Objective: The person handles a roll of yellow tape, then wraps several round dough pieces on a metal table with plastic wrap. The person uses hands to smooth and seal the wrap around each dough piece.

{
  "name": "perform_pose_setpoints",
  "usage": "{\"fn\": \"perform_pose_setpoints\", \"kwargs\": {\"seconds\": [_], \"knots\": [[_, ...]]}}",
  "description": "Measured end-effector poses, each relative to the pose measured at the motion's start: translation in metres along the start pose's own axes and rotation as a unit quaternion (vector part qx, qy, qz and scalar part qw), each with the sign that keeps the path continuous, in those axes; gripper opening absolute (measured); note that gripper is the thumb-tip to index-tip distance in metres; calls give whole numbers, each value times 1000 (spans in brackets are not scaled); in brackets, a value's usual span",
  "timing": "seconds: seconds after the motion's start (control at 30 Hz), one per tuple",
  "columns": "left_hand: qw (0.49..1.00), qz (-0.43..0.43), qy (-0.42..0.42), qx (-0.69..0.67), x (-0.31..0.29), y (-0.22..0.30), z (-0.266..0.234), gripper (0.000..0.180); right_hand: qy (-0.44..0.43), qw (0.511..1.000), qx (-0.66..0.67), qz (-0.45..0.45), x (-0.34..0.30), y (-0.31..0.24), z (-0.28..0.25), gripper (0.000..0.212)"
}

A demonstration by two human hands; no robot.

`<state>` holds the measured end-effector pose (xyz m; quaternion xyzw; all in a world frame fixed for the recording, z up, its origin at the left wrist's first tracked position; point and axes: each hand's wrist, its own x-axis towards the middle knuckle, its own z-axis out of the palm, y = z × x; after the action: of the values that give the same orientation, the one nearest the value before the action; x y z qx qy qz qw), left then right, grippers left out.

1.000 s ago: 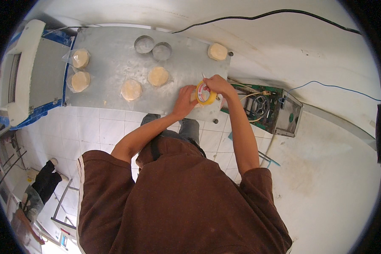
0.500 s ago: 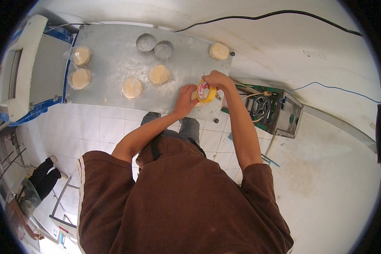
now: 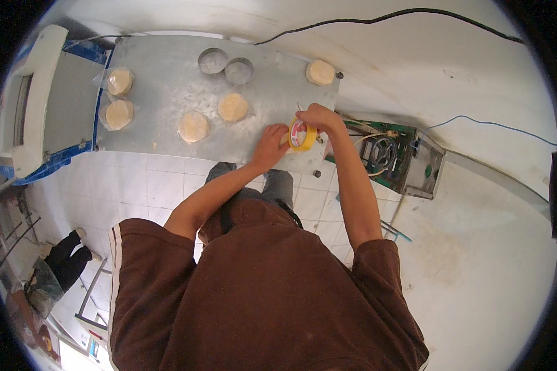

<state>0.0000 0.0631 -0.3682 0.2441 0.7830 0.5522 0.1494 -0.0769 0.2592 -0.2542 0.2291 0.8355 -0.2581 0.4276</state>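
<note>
A roll of yellow tape (image 3: 303,135) is gripped by my right hand (image 3: 319,117), its fingers closed over the upper rim. On the roll's left, my left hand (image 3: 271,147) curves its fingers and thumb around the edge of a pale round disc (image 3: 292,151), mostly hidden under the tape and hands. To the left on the metal table (image 3: 161,68) lie two similar discs in clear plastic, one disc (image 3: 233,107) beside another disc (image 3: 193,127). A further disc (image 3: 320,73) sits at the far right corner.
Two metal rings (image 3: 226,66) stand at the table's back. Two bagged discs (image 3: 119,99) lie by a white-and-blue machine (image 3: 37,102) at left. Right of the table is an open green-framed appliance (image 3: 384,154). A black cable (image 3: 384,25) runs along the wall. Another person (image 3: 59,266) is at lower left.
Both hands and the tape roll keep nearly the same place. The view has shifted slightly, and the other person at lower left has moved a little.
</note>
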Motion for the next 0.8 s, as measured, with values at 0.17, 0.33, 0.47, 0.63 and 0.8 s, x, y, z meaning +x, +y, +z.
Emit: {"fn": "perform_pose_setpoints", "kwargs": {"seconds": [0.17,0.33,0.47,0.63,0.8], "knots": [[999,10,-17,31,0,-3,-1,48,25,1000,-4,14,-15,0,7,57],[999,26,-16,24,1,-2,-2,48,12,1000,-12,22,-23,3,6,61],[999,27,-14,29,0,0,-4,46,1,1000,-17,13,-32,5,13,65],[999,13,-17,24,1,4,-5,47,-22,999,-32,16,-48,11,14,64],[997,69,11,39,0,8,-5,46,77,990,109,-54,-66,34,44,65]]}}
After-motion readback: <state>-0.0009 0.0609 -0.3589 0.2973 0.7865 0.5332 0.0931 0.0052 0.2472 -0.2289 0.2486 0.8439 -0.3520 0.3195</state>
